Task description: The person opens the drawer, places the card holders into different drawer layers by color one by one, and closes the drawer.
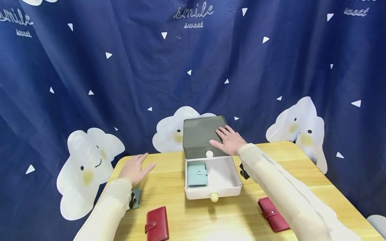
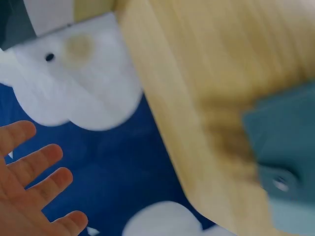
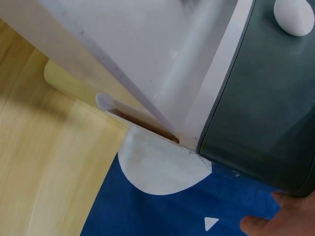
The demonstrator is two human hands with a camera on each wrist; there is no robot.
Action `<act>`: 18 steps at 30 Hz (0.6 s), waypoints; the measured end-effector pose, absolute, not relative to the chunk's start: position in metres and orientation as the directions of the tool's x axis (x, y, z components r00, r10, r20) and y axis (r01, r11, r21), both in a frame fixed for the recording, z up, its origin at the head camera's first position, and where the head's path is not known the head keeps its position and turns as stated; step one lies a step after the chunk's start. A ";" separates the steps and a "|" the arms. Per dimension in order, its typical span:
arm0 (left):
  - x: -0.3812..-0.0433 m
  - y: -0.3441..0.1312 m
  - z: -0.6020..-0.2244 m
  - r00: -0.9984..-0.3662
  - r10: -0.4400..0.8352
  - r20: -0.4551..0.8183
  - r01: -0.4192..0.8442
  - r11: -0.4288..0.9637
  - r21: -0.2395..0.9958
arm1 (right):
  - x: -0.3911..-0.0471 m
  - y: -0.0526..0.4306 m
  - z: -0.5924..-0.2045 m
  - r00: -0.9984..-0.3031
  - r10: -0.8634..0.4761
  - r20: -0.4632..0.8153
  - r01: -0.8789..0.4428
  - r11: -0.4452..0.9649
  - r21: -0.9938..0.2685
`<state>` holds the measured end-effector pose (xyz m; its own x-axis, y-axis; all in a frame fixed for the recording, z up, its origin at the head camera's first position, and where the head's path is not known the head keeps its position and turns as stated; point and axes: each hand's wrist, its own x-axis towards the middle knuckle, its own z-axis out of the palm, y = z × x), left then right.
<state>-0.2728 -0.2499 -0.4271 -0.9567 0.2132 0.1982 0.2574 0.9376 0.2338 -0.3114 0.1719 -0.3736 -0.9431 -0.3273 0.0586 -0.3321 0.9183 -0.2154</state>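
A small drawer box with a dark grey-green top [image 1: 200, 130] stands at the back middle of the table, and a white knob [image 1: 209, 154] sits on its dark front. Below, its white drawer [image 1: 229, 174] is pulled out, with a pale yellow knob [image 1: 214, 197]. A light teal wallet [image 1: 196, 175] with a snap strap lies in the drawer's left side. My right hand [image 1: 230, 140] rests its extended fingers on the right part of the dark top. My left hand [image 1: 134, 169] is over the table's left side, fingers spread, holding nothing. Near that wrist lies a blue-grey snap wallet [image 2: 290, 147].
A red wallet [image 1: 158, 222] lies at the front left of the wooden table [image 1: 184, 231]. Another red wallet [image 1: 272, 214] is at the front right, partly behind my right sleeve. A dark blue curtain [image 1: 135, 67] with white clouds hangs behind the table's back edge.
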 end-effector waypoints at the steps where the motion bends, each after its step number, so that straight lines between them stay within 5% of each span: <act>1: -0.271 -0.256 -0.430 -0.960 0.205 0.193 0.247 0.941 0.231 | -0.312 0.172 -0.373 -0.944 -0.324 0.061 -0.329 0.920 -0.214; 18: -0.239 -0.318 -0.477 -0.971 0.241 -0.005 0.231 0.938 0.258 | -0.312 0.171 -0.378 -0.938 -0.334 0.089 -0.345 0.918 -0.194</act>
